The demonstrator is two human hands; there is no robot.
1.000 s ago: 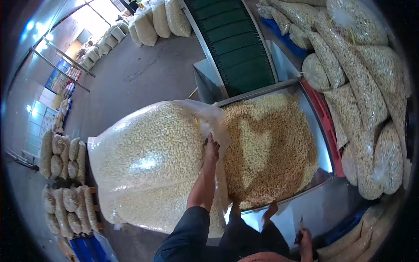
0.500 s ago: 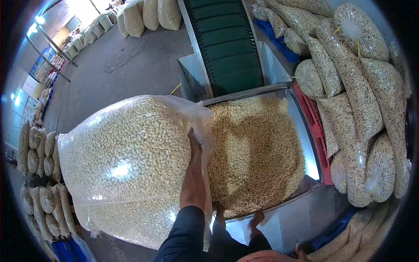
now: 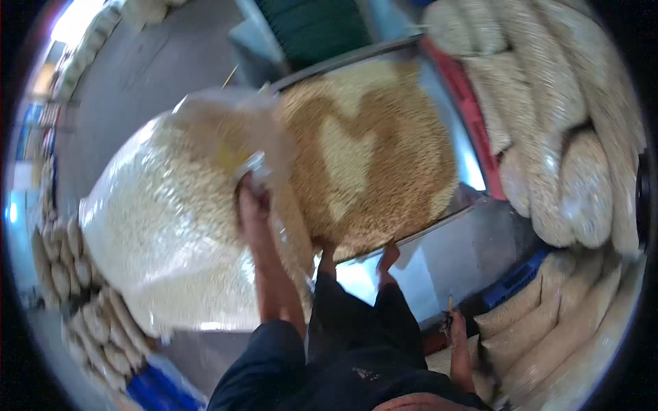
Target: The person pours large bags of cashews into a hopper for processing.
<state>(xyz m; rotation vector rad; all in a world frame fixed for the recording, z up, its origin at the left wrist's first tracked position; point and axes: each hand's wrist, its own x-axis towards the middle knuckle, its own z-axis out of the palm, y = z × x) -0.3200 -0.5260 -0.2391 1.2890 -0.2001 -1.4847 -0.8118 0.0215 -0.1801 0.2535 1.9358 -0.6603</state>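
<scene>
A large clear plastic bag full of pale cashew nuts (image 3: 171, 226) leans at the left edge of a metal hopper. My left hand (image 3: 255, 202) is closed round the gathered plastic near the bag's upper right side. At the lower right, my right hand (image 3: 455, 329) is closed on a small thin tool with a pale tip, too blurred to name. That hand is well away from the bag, over the floor side. Loose nut pieces (image 3: 411, 151) fill the hopper (image 3: 490, 219), and my bare feet stand at their near edge.
A green conveyor belt (image 3: 315, 31) rises beyond the hopper. A red pallet (image 3: 466, 103) edges its right side, with long filled bags (image 3: 534, 89) heaped there. More filled bags lie at the lower right and lower left, near blue crates (image 3: 517, 279).
The view has tilted down and shifted. My left hand now clutches bunched plastic instead of lying against the bag's side. My right hand and its tool have come more fully into view.
</scene>
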